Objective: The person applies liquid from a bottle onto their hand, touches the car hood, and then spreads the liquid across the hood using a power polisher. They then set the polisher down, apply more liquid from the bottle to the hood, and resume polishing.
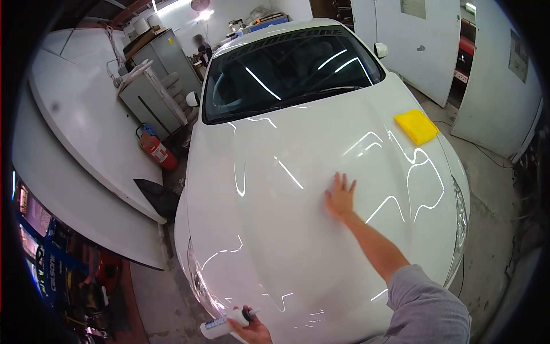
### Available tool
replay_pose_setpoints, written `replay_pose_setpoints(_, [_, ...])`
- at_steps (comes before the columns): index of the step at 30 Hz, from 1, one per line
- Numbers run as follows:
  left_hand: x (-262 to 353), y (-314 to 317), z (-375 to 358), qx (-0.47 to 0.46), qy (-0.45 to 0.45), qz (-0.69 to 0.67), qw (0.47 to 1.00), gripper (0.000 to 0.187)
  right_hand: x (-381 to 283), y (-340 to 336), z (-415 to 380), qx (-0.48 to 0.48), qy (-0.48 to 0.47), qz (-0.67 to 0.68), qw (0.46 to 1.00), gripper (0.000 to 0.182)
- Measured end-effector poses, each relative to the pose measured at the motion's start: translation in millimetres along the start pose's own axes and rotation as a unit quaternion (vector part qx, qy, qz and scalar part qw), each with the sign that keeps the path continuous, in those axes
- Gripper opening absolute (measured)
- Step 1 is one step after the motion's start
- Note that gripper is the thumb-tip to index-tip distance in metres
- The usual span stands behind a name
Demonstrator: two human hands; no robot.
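A white car's hood (286,229) fills the middle of the head view, glossy with bright light reflections. My right hand (340,198) reaches over it with fingers spread, lying flat on or just above the paint; contact is hard to tell. At the lower front edge, my left hand (252,329) is wrapped round a white squeeze bottle (216,327) with a dark cap collar and a pointed nozzle aimed to the right. The bottle is tilted nearly on its side. A folded yellow cloth (416,126) lies on the hood's far right side, apart from both hands.
A red fire extinguisher (159,150) stands left of the car, near grey cabinets (152,106). A white panel (97,149) runs along the left. Another person (202,50) is at the back. White doors (418,46) stand at right, with a cable (487,153) on the floor.
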State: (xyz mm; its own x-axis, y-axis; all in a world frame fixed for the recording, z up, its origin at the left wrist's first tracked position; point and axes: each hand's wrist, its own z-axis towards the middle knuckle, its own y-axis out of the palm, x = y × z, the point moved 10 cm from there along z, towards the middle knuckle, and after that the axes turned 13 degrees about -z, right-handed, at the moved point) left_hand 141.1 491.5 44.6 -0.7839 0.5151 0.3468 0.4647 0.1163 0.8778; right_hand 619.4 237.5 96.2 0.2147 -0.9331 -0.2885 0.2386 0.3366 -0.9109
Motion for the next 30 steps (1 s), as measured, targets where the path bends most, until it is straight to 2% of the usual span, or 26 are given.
replay_pose_setpoints(1, [2,8,-4,0.009,0.022,0.012,1.0,0.047,-27,-3,-10,0.033,-0.049,-0.017,0.998,0.072])
replay_pose_setpoints(5, [-10,0,3,0.008,0.01,0.024,1.0,0.046,-105,32,-39,-0.05,-0.137,-0.066,0.987,0.073])
replay_pose_setpoints(7, [-28,-5,12,0.028,-0.04,0.002,0.999,0.047,-141,44,-56,-0.107,-0.204,-0.033,0.973,0.073])
replay_pose_setpoints(8, [-32,-1,12,0.027,-0.044,0.003,0.999,0.047,-146,43,-54,-0.107,-0.201,-0.034,0.973,0.073])
replay_pose_setpoints(9, [-37,4,13,0.032,-0.037,0.012,0.999,0.051,-152,45,-53,-0.156,-0.192,0.111,0.962,0.073])
replay_pose_setpoints(10, [-41,6,14,0.038,-0.03,0.019,0.999,0.057,-157,45,-52,-0.2,-0.181,0.254,0.929,0.073])
replay_pose_setpoints(11, [-41,3,15,0.039,-0.032,0.019,0.999,0.057,-139,44,-40,-0.124,-0.146,0.306,0.933,0.074])
replay_pose_setpoints(14, [-42,-6,18,0.013,-0.079,0.011,0.997,0.047,-47,26,0,-0.041,-0.067,0.376,0.923,0.074])
replay_pose_setpoints(18, [-21,-16,15,0.014,-0.058,0.039,0.997,0.049,103,-19,35,0.093,0.06,0.221,0.969,0.075])
replay_pose_setpoints(19, [-16,-23,17,0.012,-0.054,0.039,0.998,0.049,121,-22,33,0.091,0.059,0.22,0.97,0.075])
replay_pose_setpoints(20, [-15,-26,19,0.009,-0.05,0.038,0.998,0.049,122,-20,31,0.034,-0.005,0.089,0.995,0.076])
replay_pose_setpoints(21, [-16,-22,18,0.002,-0.049,0.045,0.998,0.05,115,-17,30,-0.022,-0.068,-0.043,0.996,0.076])
replay_pose_setpoints(22, [-14,-20,15,0.001,-0.05,0.044,0.998,0.05,120,-26,29,-0.021,-0.068,-0.045,0.996,0.076])
replay_pose_setpoints(23, [-14,-23,13,0.03,-0.049,0.051,0.997,0.049,109,-36,26,-0.093,-0.107,0.096,0.985,0.077])
replay_pose_setpoints(24, [-16,-29,13,0.059,-0.046,0.056,0.996,0.049,96,-39,27,-0.163,-0.147,0.232,0.948,0.078])
replay_pose_setpoints(25, [-14,-43,17,0.067,-0.053,0.051,0.995,0.048,123,-28,46,-0.099,-0.111,0.339,0.929,0.079])
replay_pose_setpoints(26, [-12,-42,14,0.067,-0.052,0.055,0.995,0.048,132,-27,55,-0.1,-0.108,0.342,0.928,0.079])
replay_pose_setpoints(28, [-3,-26,9,0.026,-0.011,0.093,0.995,0.046,168,-37,88,-0.016,-0.012,0.198,0.98,0.078])
replay_pose_setpoints(29, [0,-22,6,0.025,-0.01,0.093,0.995,0.046,176,-31,98,0.001,-0.004,0.075,0.997,0.078])
replay_pose_setpoints(30, [3,-22,2,0.045,-0.016,0.093,0.994,0.045,168,-39,101,0.002,-0.007,0.076,0.997,0.078])
